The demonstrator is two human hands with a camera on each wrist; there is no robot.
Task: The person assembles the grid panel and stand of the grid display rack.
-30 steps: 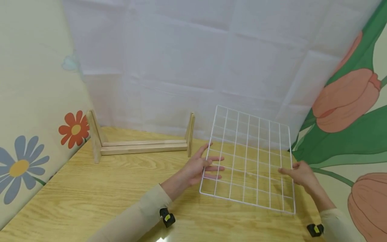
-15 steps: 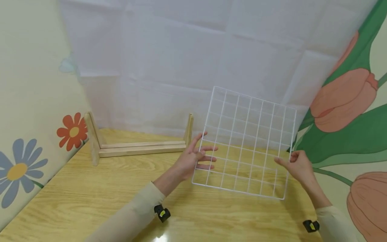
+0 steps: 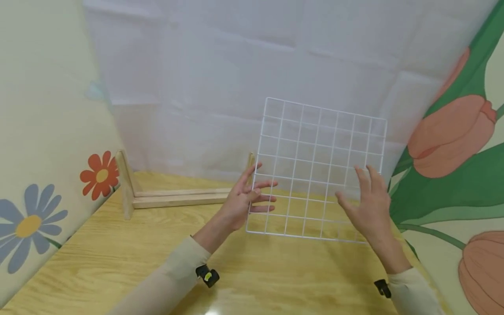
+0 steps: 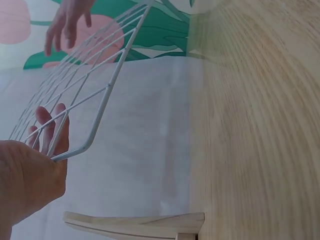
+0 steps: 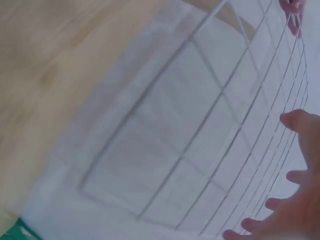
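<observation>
Left hand [image 3: 238,202], fingers splayed, grip clamped on the wire grid [image 3: 313,161]; right hand [image 3: 372,208], fingers upward, grip apart.

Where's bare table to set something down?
Tabletop bare at left, bordered by flowered wall, wooden stand and left sleeve; also between that and right sleeve, nearer than wire grid. Crowded around grid: left hand, right hand.
</observation>
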